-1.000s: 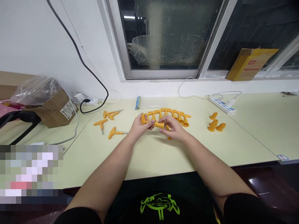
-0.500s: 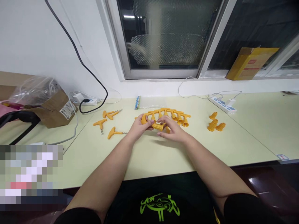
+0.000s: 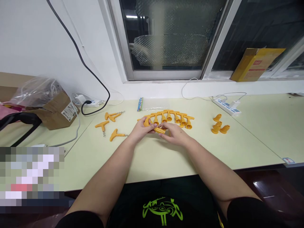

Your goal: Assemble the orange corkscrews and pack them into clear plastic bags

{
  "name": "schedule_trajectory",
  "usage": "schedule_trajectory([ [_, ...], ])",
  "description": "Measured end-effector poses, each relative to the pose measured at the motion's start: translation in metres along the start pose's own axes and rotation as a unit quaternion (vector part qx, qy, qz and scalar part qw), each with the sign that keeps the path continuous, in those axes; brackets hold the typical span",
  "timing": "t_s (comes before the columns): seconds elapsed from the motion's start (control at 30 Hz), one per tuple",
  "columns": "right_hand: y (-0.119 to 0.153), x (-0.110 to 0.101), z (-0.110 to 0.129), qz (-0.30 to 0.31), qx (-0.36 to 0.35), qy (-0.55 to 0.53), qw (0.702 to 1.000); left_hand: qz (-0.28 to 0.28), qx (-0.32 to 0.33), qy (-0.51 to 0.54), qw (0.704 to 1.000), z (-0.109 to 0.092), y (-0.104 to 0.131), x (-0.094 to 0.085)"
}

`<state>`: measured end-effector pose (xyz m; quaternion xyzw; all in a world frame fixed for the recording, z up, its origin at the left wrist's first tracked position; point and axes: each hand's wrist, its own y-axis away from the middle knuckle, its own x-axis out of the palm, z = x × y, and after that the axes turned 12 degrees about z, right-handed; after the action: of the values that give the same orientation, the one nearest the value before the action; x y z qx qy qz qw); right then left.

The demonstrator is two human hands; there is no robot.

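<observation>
A yellow corkscrew (image 3: 160, 130) lies crosswise between my two hands, above the table. My left hand (image 3: 140, 129) is closed around its handle end, with the thumb along the ribbed body. My right hand (image 3: 176, 133) has its fingers and thumb pinched on the body's other end, and that tip is partly hidden by them. Just behind my hands stands a curved row of yellow corkscrews (image 3: 169, 116) with bell-shaped sleeves. To the left lie several bare corkscrews, one of them a T-handle with an exposed spiral (image 3: 116, 135). Three loose yellow sleeves (image 3: 216, 128) sit to the right.
A clear plastic bag (image 3: 154, 104) lies behind the row. Power strips (image 3: 226, 107) with cables rest near the wall, right and left. At the far left stands a cardboard box (image 3: 57, 109) with plastic wrap. A yellow carton (image 3: 257, 65) leans against the window.
My right hand has moved slightly left and its fingers have closed onto the corkscrew's end. My left hand keeps its hold in nearly the same place.
</observation>
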<state>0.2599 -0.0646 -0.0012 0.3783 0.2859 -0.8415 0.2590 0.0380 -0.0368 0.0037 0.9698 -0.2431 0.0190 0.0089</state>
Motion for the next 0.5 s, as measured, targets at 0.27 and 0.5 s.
schedule_trajectory([
  [0.27,-0.0083,0.0091,-0.0071,-0.056,-0.023,0.089,0.994,-0.028,0.002,0.044,0.999,-0.0036,0.0005,0.0056],
  [0.5,-0.0058,0.0035,0.0009,-0.039,0.032,0.072,0.996,-0.019,0.053,0.018,0.998,-0.0100,0.0048,0.0060],
])
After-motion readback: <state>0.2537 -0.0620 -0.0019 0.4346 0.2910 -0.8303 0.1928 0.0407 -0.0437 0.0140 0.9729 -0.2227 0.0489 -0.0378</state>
